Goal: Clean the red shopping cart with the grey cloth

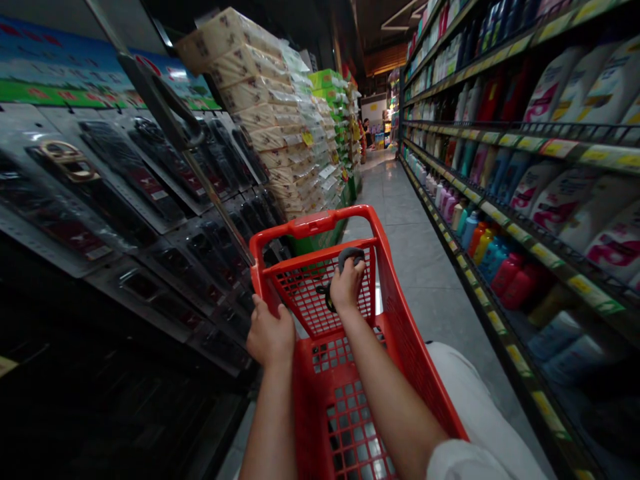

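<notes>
A red plastic shopping basket (400,313) stands in front of me in a shop aisle, tilted, with nothing visible inside. My left hand (270,333) is closed over its left rim. My right hand (346,285) reaches into the basket and is wrapped round a grey handle (353,254) near the basket's far wall. A red bar (320,223) spans the far top edge.
Left: a display wall of packaged dark items (125,180), then stacked tissue packs (265,100). Right: shelves of bottles and refill pouches (530,180) with yellow price tags. The grey tiled aisle (405,220) runs ahead; a person (367,133) is at the far end.
</notes>
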`<state>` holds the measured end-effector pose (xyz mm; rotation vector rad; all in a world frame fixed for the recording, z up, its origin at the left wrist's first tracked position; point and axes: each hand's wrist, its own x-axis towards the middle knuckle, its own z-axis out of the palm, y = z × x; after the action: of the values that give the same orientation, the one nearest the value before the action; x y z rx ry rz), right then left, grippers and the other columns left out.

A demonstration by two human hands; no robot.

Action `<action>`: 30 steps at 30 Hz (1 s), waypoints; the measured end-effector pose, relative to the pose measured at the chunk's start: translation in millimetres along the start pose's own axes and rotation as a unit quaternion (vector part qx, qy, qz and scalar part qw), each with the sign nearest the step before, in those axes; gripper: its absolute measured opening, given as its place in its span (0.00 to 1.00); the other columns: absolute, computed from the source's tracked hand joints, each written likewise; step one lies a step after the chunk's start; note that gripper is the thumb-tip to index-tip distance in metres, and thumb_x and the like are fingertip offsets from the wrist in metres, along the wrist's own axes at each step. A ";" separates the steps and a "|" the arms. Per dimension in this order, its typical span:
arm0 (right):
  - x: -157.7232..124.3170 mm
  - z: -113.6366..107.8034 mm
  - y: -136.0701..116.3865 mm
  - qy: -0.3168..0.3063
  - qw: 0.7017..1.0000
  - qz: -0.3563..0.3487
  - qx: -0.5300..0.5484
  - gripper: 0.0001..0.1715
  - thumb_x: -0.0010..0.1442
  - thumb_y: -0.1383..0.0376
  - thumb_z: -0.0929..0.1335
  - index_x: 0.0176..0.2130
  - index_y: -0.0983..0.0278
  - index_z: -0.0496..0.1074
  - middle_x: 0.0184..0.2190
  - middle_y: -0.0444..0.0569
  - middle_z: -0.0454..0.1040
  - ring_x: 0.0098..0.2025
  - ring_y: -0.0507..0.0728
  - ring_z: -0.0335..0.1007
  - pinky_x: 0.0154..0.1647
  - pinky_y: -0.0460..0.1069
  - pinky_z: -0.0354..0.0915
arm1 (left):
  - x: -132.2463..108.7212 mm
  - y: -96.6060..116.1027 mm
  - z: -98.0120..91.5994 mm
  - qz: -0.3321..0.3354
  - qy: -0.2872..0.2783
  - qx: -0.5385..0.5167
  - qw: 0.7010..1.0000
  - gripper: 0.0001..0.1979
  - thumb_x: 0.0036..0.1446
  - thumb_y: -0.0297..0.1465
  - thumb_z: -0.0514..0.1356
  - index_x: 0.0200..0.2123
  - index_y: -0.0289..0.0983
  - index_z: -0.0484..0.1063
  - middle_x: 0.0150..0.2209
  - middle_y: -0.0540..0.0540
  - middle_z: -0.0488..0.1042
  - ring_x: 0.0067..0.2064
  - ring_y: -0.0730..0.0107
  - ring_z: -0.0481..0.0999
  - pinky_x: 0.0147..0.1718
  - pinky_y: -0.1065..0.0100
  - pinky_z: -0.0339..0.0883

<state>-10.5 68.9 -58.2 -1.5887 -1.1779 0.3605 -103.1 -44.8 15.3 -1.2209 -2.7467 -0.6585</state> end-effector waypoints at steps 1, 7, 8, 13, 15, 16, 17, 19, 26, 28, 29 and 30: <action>-3.8 1.3 4.1 -0.001 1.000 -0.007 -0.022 0.30 0.58 0.73 0.62 0.60 0.68 0.63 0.54 0.63 0.60 0.53 0.64 0.63 0.55 0.56 0.61 | -0.1 0.3 -0.2 0.000 -0.001 0.001 1.000 0.33 0.62 0.38 0.51 0.68 0.32 0.53 0.56 0.33 0.72 0.49 0.47 0.78 0.42 0.55 0.71; -45.9 20.1 48.7 -0.028 0.994 0.015 -0.107 0.36 0.55 0.76 0.62 0.62 0.67 0.60 0.57 0.66 0.61 0.54 0.66 0.63 0.53 0.58 0.62 | -1.5 1.7 -3.2 -0.003 -0.010 0.000 1.000 0.33 0.62 0.38 0.50 0.68 0.32 0.52 0.56 0.32 0.72 0.49 0.45 0.77 0.43 0.54 0.71; -50.5 23.5 52.0 -0.028 0.994 0.024 -0.102 0.35 0.55 0.76 0.62 0.62 0.67 0.61 0.57 0.66 0.60 0.55 0.66 0.63 0.53 0.59 0.62 | -1.4 1.4 -3.1 -0.002 -0.008 0.001 1.000 0.33 0.62 0.38 0.50 0.68 0.32 0.52 0.56 0.32 0.72 0.49 0.45 0.77 0.43 0.54 0.71; -39.9 27.1 28.9 0.004 0.999 0.040 -0.009 0.35 0.57 0.73 0.62 0.64 0.71 0.58 0.55 0.68 0.60 0.57 0.67 0.62 0.56 0.58 0.60 | 0.2 -0.9 0.4 0.007 -0.002 -0.005 1.000 0.33 0.63 0.39 0.51 0.68 0.32 0.52 0.56 0.32 0.72 0.49 0.48 0.78 0.42 0.57 0.71; -27.9 22.2 14.7 0.005 1.000 0.017 0.005 0.37 0.57 0.73 0.62 0.65 0.71 0.56 0.55 0.66 0.60 0.57 0.66 0.62 0.56 0.56 0.60 | 0.8 -1.3 1.6 0.010 0.000 -0.005 1.000 0.33 0.63 0.39 0.51 0.68 0.32 0.53 0.56 0.32 0.72 0.49 0.48 0.78 0.42 0.57 0.71; -23.4 19.7 10.5 -0.001 1.000 0.001 0.000 0.37 0.57 0.72 0.63 0.65 0.70 0.55 0.55 0.66 0.59 0.56 0.65 0.62 0.56 0.55 0.60 | 0.9 -1.3 1.9 0.010 0.000 -0.004 1.000 0.33 0.63 0.39 0.51 0.68 0.32 0.53 0.56 0.32 0.72 0.49 0.47 0.78 0.41 0.57 0.71; -20.9 17.5 9.2 -0.008 1.000 -0.015 -0.013 0.38 0.57 0.73 0.63 0.66 0.69 0.55 0.56 0.65 0.58 0.56 0.65 0.62 0.56 0.55 0.60 | 0.9 -1.2 2.1 0.009 0.001 -0.003 1.000 0.33 0.63 0.38 0.51 0.68 0.32 0.52 0.56 0.32 0.72 0.49 0.47 0.78 0.41 0.56 0.71; -23.7 16.1 15.2 -0.026 0.998 -0.035 -0.055 0.39 0.56 0.74 0.62 0.66 0.65 0.55 0.56 0.63 0.59 0.55 0.64 0.63 0.54 0.56 0.61 | 0.8 -0.8 2.0 0.005 -0.001 -0.002 1.000 0.33 0.63 0.39 0.51 0.68 0.32 0.52 0.56 0.32 0.72 0.49 0.46 0.78 0.42 0.56 0.71; -74.2 36.4 61.0 -0.083 0.985 -0.051 -0.146 0.43 0.52 0.77 0.63 0.65 0.62 0.57 0.52 0.60 0.63 0.51 0.63 0.63 0.50 0.56 0.65 | -0.3 0.0 0.6 0.005 -0.002 -0.005 1.000 0.33 0.62 0.38 0.51 0.68 0.32 0.52 0.56 0.32 0.72 0.49 0.47 0.77 0.43 0.55 0.71; -73.1 37.1 57.9 -0.080 0.989 -0.046 -0.119 0.44 0.51 0.76 0.63 0.66 0.63 0.56 0.54 0.61 0.62 0.52 0.63 0.63 0.51 0.56 0.64 | -0.5 -0.3 0.5 0.010 -0.002 -0.007 1.000 0.33 0.62 0.38 0.51 0.68 0.31 0.52 0.56 0.32 0.72 0.49 0.47 0.77 0.43 0.56 0.71; -67.9 35.0 53.6 -0.070 0.991 -0.048 -0.101 0.44 0.52 0.76 0.63 0.66 0.64 0.56 0.55 0.61 0.61 0.53 0.63 0.62 0.52 0.56 0.63 | -0.5 -0.5 0.5 0.012 -0.003 -0.007 1.000 0.34 0.62 0.38 0.51 0.68 0.31 0.52 0.56 0.32 0.72 0.49 0.47 0.77 0.43 0.56 0.71; -60.2 31.5 48.4 -0.057 0.994 -0.050 -0.082 0.44 0.52 0.75 0.63 0.67 0.64 0.55 0.56 0.61 0.60 0.54 0.64 0.61 0.54 0.56 0.62 | -0.4 -0.6 0.5 0.014 -0.003 -0.006 1.000 0.34 0.62 0.38 0.51 0.68 0.30 0.52 0.56 0.32 0.72 0.49 0.46 0.77 0.43 0.56 0.71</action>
<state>-37.5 40.3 -131.7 -1.6604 -1.3993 0.2971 -103.1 -45.2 14.5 -1.2620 -2.7295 -0.6706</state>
